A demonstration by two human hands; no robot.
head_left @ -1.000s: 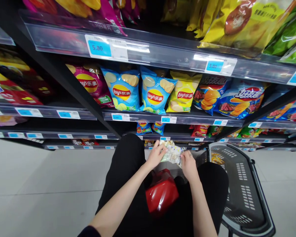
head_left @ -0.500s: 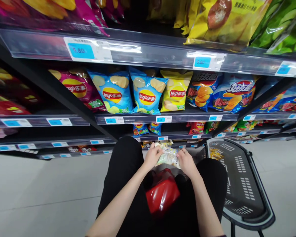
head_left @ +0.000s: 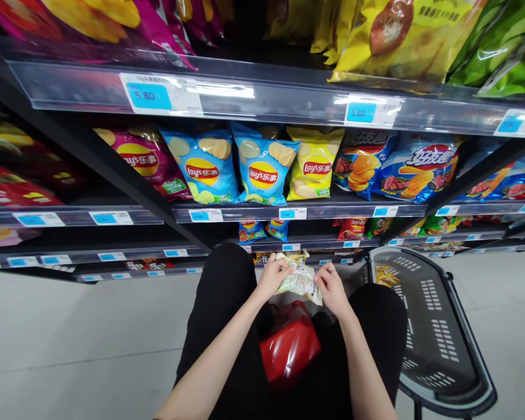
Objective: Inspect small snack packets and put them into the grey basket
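Observation:
Between my knees, a small pale snack packet (head_left: 301, 281) with printed markings is stretched between both hands. My left hand (head_left: 273, 276) grips its left end, thumb on top. My right hand (head_left: 331, 288) pinches the packet's right edge between thumb and fingers. A shiny red bag (head_left: 291, 344) lies below the packet, in front of my body; what it holds does not show. Past the packet, several small packs (head_left: 262, 256) on the lowest shelf are partly covered by my hands and knee.
A dark grey shopping basket (head_left: 433, 315) with a yellow item (head_left: 385, 275) inside stands right of my right knee. Ahead, shelves hold blue chip bags (head_left: 262, 169), a yellow chip bag (head_left: 315, 163) and others. A shelf edge (head_left: 266, 105) with price tags juts out above. Pale floor tiles (head_left: 91, 326) lie left.
The fingers of my right hand have shifted on the packet's right edge, and the packet tilts slightly more. My left hand keeps its hold. The view has moved a little.

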